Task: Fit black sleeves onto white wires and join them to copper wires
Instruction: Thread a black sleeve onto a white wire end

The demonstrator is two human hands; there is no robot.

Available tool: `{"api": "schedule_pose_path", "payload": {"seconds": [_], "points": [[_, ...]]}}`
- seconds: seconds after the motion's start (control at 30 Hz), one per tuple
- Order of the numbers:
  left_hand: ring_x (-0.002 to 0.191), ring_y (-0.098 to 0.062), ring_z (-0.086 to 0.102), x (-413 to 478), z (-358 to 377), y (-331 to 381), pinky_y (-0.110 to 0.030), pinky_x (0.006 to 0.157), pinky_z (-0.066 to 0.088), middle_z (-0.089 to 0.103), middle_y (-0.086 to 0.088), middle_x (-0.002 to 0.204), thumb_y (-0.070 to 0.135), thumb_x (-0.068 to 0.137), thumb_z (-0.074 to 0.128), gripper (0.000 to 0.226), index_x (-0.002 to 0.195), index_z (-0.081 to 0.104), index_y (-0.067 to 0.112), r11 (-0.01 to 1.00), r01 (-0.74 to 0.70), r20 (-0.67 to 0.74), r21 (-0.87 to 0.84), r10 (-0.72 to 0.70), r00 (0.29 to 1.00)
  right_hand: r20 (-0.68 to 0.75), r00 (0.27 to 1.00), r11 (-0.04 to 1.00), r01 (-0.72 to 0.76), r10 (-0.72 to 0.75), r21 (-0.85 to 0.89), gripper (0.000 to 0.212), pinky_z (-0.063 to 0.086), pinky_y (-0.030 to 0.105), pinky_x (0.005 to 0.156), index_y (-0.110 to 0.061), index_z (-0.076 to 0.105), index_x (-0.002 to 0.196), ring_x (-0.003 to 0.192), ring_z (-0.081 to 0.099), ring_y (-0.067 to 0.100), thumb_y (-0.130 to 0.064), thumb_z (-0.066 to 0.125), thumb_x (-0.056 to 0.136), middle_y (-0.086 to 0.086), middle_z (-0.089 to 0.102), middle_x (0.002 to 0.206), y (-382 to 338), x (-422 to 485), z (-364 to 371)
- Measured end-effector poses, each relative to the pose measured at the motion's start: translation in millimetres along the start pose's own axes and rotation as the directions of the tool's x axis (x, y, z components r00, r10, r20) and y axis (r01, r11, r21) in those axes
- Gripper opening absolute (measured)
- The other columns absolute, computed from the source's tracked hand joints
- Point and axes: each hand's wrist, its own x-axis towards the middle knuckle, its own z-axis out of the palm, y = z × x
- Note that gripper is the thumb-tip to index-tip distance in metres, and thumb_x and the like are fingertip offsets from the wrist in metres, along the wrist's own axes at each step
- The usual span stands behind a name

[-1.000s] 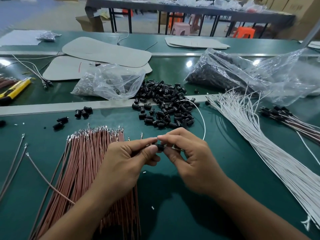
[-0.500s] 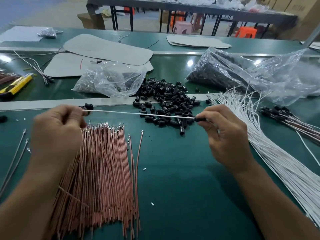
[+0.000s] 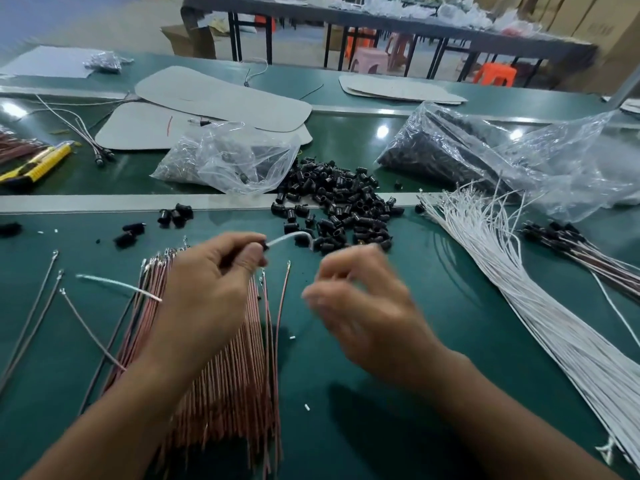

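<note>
My left hand (image 3: 211, 289) grips a white wire (image 3: 289, 238) over the bundle of copper wires (image 3: 225, 368). One end of that wire pokes out to the left, and the other arcs from my thumb toward my right hand. A small black sleeve (image 3: 265, 244) shows at my left thumb tip. My right hand (image 3: 356, 303) is blurred by motion, its fingers curled just right of the wire's arc; whether it pinches the wire is unclear. A pile of loose black sleeves (image 3: 343, 209) lies behind both hands. The white wire bundle (image 3: 519, 292) fans out at right.
Two clear plastic bags (image 3: 232, 161) (image 3: 485, 150) sit behind the sleeves. Joined wires with black sleeves (image 3: 585, 251) lie at the far right. A yellow utility knife (image 3: 38, 164) and grey pads (image 3: 221, 98) are at the back left. Stray copper wires (image 3: 34, 306) lie at left.
The wire was stretched taut between my hands; now both hands have come together over the copper bundle. The wire is bent, with my left hand gripping it mid-length.
</note>
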Motion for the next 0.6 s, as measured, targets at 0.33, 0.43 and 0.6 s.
{"api": "schedule_pose_path", "payload": {"seconds": [0.33,0.43,0.6], "points": [[0.053,-0.003,0.047,19,-16,-18,-0.013,0.047,0.042,0.072,-0.002,0.082,0.002,0.096,0.056,0.022,0.095,0.072,0.017,0.888,0.198,-0.047,-0.414,-0.239,0.970,0.580,0.794,0.970,0.052,-0.185,0.239,0.010,0.040,0.033,0.092,-0.015,0.077,0.094,0.106,0.044,0.024,-0.023,0.071,0.094,0.003,0.060,0.119,-15,-4,7],[0.061,-0.006,0.052,16,-12,-17,-0.015,0.054,0.046,0.073,-0.002,0.086,0.002,0.093,0.060,0.021,0.096,0.072,0.018,0.900,0.161,-0.009,-0.405,-0.180,0.984,0.555,0.805,0.977,0.160,-0.210,0.138,0.011,0.038,0.037,0.100,-0.013,0.070,0.102,0.111,0.043,0.025,-0.021,0.064,0.097,0.005,0.057,0.123,-19,-11,13],[0.071,-0.003,0.064,9,-9,-9,-0.012,0.065,0.051,0.074,0.003,0.088,0.009,0.084,0.067,0.023,0.093,0.075,0.030,0.953,0.107,0.081,-0.285,-0.087,0.993,0.197,0.973,0.964,-0.160,0.118,0.213,0.020,0.045,0.025,0.074,-0.001,0.065,0.107,0.080,0.051,0.014,0.010,0.054,0.094,0.001,0.057,0.090,-7,-7,-1]]}}
